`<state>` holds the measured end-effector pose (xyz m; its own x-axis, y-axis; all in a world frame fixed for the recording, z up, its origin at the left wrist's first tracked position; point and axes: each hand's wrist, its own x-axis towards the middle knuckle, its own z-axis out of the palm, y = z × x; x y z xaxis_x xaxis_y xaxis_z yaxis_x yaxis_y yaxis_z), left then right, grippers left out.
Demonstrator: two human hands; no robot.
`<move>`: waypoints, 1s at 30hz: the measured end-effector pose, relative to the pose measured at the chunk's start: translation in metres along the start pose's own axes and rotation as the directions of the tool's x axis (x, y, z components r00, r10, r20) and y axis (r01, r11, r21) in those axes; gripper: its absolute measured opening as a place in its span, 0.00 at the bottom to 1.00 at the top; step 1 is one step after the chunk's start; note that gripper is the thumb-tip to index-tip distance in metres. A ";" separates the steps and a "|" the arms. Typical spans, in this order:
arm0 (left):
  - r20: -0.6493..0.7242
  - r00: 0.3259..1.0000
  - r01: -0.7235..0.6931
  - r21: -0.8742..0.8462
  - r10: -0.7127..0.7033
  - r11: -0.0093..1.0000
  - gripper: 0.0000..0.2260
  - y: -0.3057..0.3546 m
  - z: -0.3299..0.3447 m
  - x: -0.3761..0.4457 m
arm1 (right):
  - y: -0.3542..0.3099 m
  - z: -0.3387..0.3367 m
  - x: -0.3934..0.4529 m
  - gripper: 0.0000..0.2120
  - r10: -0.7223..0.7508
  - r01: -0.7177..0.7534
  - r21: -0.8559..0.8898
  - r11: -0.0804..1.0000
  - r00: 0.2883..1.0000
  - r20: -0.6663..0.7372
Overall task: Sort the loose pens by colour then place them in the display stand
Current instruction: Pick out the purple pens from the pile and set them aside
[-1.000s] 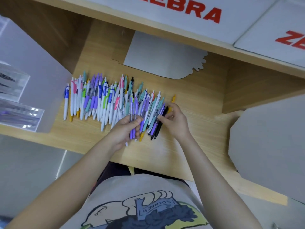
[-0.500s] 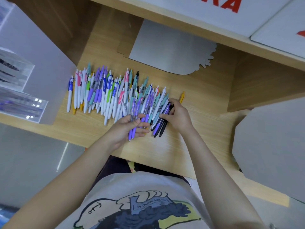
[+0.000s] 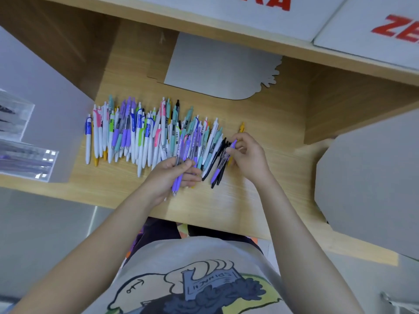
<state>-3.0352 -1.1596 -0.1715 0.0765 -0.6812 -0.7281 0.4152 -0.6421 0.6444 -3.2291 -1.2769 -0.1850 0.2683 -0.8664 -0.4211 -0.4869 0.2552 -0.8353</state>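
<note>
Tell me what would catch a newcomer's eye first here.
The pens, a bright row of white, purple, teal and black across the wooden shelf. Then the hands at its right end: the left hand grips purple pens, the right hand pinches another. Red lettering runs above.

The left hand [image 3: 174, 175] is covering the middles of the purple pens [image 3: 179, 168] it is gripping, so their number is staying unclear. The right hand [image 3: 248, 155] is hiding most of a yellow pen [image 3: 241, 127] and the top end of the purple pen [image 3: 221, 165] it is pinching. The red lettering [image 3: 277, 2] is running off the top edge, unreadable. The clear display stand [image 3: 20, 141] is getting cut by the left edge, its contents blurring. Pens deep in the pile [image 3: 145, 132] are overlapping too much to count.
</note>
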 end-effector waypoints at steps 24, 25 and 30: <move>0.008 0.999 0.042 -0.243 -0.041 0.969 0.09 -0.018 -0.035 -0.008 | -0.040 0.058 0.040 0.43 0.044 0.122 -0.521 0.845 0.955 0.294; 0.013 0.999 0.040 -0.229 -0.038 0.973 0.09 -0.017 -0.035 -0.007 | -0.041 0.057 0.038 0.37 0.016 0.126 -0.491 0.862 0.961 0.275; -0.016 1.000 0.009 -0.155 -0.011 0.988 0.10 -0.014 -0.038 -0.008 | -0.039 0.044 0.025 0.12 -0.111 0.150 -0.268 0.952 0.982 0.155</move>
<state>-3.0068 -1.1323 -0.1837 0.0860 -0.6682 -0.7390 0.5517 -0.5857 0.5938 -3.1665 -1.2898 -0.1782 0.4467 -0.8121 -0.3755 -0.6457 -0.0021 -0.7636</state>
